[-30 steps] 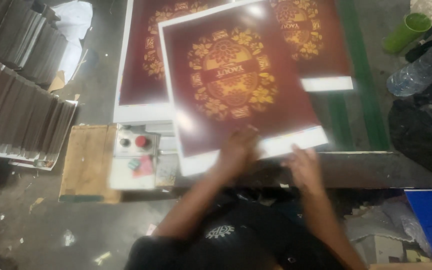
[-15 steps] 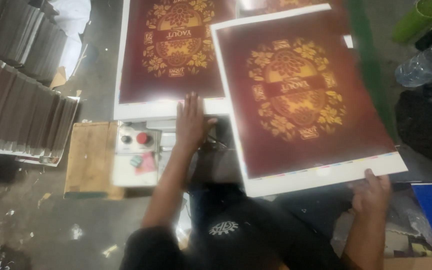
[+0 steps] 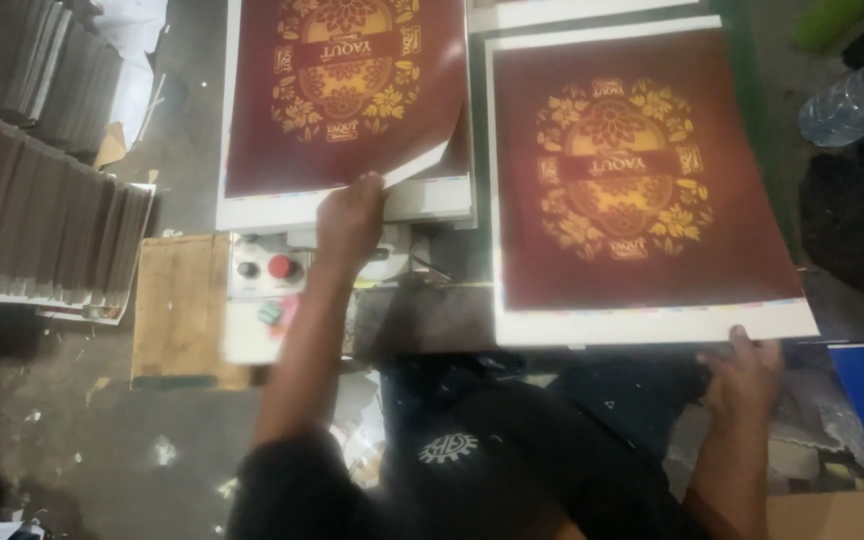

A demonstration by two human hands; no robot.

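Left hand (image 3: 350, 215): fingers pinch the near right corner of the top printed sheet (image 3: 342, 95), dark red with a gold floral emblem and white margin. The corner is curled up off the stack of like sheets (image 3: 432, 200) beneath, at the far left of the surface.

Right hand (image 3: 744, 372): fingers closed on the near edge of a second printed sheet (image 3: 637, 180) of the same design, near its right corner. This sheet lies flat to the right of the stack, its near edge hanging past the edge of the surface.

Just near of the stack: a pale control box (image 3: 262, 290) with one red and one black button, on a wooden board (image 3: 177, 305). Far left: fanned piles of dark sheets (image 3: 42, 230). Far right: a clear plastic bottle (image 3: 857, 95) lying down.
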